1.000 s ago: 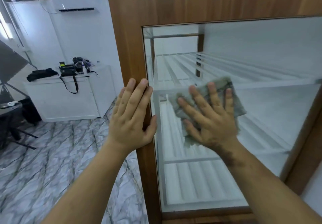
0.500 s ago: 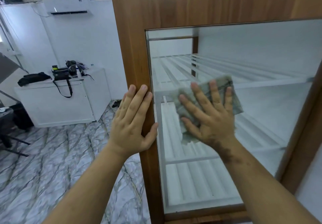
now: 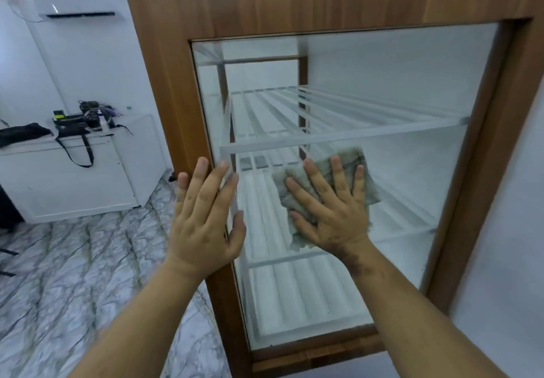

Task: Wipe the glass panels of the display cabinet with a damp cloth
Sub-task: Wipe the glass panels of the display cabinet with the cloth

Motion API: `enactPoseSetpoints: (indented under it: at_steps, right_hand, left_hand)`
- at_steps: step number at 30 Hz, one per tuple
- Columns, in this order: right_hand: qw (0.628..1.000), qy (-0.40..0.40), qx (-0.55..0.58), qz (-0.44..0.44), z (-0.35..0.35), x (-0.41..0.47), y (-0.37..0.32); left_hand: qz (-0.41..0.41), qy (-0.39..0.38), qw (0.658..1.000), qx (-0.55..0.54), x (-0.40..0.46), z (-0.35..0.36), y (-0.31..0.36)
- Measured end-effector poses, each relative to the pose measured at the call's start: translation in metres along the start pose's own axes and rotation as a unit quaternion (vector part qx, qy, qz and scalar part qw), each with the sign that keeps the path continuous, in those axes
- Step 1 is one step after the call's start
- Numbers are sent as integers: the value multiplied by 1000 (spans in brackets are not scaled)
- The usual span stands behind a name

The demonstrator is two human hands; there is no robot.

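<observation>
Wiping glass (image 3: 368,89): right hand (image 3: 332,212) flat, fingers spread, presses cloth (image 3: 353,161) against the pane's lower-left area. Left hand (image 3: 203,215) flat, braces on frame (image 3: 164,83). Advice: keep even palm pressure, overlap strokes, work into the corners and edges.

Two bare arms reach into view from the bottom. No sleeves show on them, and nothing is worn on the wrists or fingers. The left hand (image 3: 203,224) has short, clean nails. The right hand (image 3: 332,215) has dark, smudgy marks on its back, and the marks run down over the wrist.
</observation>
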State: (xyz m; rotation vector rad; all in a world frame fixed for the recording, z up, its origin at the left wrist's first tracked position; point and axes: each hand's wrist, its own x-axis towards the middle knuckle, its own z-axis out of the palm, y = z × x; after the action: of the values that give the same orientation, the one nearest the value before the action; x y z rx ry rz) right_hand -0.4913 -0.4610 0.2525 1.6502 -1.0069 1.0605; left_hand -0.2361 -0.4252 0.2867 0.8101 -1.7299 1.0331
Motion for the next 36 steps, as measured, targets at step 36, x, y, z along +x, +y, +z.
enactPoseSetpoints:
  at_steps: [36]
  right_hand:
    - [988,17,74,135,-19,-46,147]
  left_hand:
    - [13,-74,997,24,12,91,129]
